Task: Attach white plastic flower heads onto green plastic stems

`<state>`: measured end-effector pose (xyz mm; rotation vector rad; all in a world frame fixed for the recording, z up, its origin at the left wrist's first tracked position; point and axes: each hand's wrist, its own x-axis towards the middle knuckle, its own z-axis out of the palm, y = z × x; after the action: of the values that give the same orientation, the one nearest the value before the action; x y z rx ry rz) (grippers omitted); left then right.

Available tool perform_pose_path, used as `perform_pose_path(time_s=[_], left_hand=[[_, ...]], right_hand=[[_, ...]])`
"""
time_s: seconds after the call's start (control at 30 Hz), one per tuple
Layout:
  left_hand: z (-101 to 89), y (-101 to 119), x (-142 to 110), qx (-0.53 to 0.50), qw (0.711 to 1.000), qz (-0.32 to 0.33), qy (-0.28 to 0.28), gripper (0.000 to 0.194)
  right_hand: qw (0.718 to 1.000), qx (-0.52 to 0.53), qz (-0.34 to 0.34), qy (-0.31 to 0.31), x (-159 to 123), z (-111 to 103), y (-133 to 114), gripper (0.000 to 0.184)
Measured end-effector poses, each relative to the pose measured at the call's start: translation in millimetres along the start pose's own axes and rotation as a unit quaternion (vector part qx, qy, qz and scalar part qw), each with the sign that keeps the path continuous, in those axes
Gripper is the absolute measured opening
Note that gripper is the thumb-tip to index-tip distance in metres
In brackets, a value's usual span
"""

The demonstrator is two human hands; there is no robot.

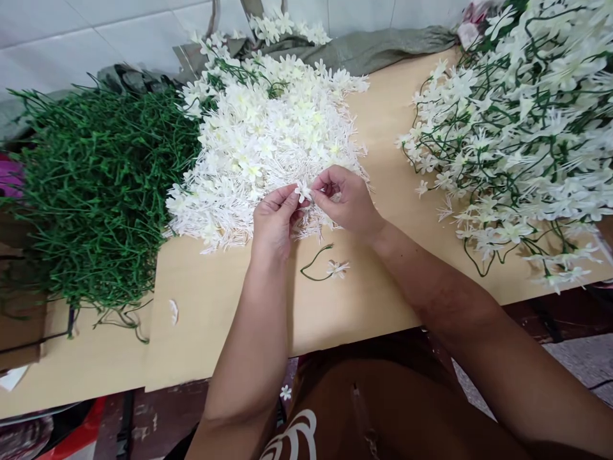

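Both hands meet over the near edge of a heap of white artificial flower pieces (268, 140). A small white artificial flower (303, 191) is pinched between them. My left hand (275, 220) is closed, thumb and forefinger on the flower's left side. From the right, my right hand (347, 198) grips the same flower with its fingertips; its other fingers are curled. On the table just below the hands lies a green stem (311, 271) with a white flower (338, 269) on its end.
A big pile of green plastic stems (105, 185) stands at the left. At the right are many white flowers on green stems (517, 140). A loose white petal piece (174, 312) lies on the tan tabletop (201, 345). Grey cloth (383, 48) runs along the tiled wall.
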<state>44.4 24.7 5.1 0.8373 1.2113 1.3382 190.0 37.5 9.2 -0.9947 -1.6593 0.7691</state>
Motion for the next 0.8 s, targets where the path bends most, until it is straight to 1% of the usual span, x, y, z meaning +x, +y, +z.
perform_pose_path(time_s=[0.23, 0.33, 0.43, 0.53, 0.63, 0.8], left_hand=[[2.7, 1.1, -0.2, -0.007, 1.000, -0.009, 0.010, 0.029], [1.4, 0.4, -0.1, 0.015, 1.000, -0.001, 0.006, 0.026], [-1.1, -1.8, 0.7, 0.047, 0.999, 0.021, -0.004, 0.022], [-2.1, -3.1, 1.5, 0.064, 0.997, 0.038, -0.001, 0.018], [-0.5, -2.0, 1.5, 0.073, 0.997, 0.037, 0.006, 0.015], [3.8, 1.5, 0.1, 0.064, 0.997, 0.021, 0.037, 0.014]], right_hand=[[0.994, -0.078, -0.075, -0.022, -2.9, -0.6, -0.1, 0.013], [0.992, -0.102, -0.075, -0.025, -3.1, -0.5, 1.3, 0.014], [0.991, -0.120, -0.064, -0.021, -2.7, -0.8, 1.7, 0.016], [0.990, -0.132, -0.056, -0.016, -2.5, -0.8, 1.9, 0.017], [0.987, -0.150, -0.060, -0.013, -2.8, -0.5, 2.5, 0.017], [0.981, -0.166, -0.093, -0.033, -3.7, 0.8, 2.7, 0.016]])
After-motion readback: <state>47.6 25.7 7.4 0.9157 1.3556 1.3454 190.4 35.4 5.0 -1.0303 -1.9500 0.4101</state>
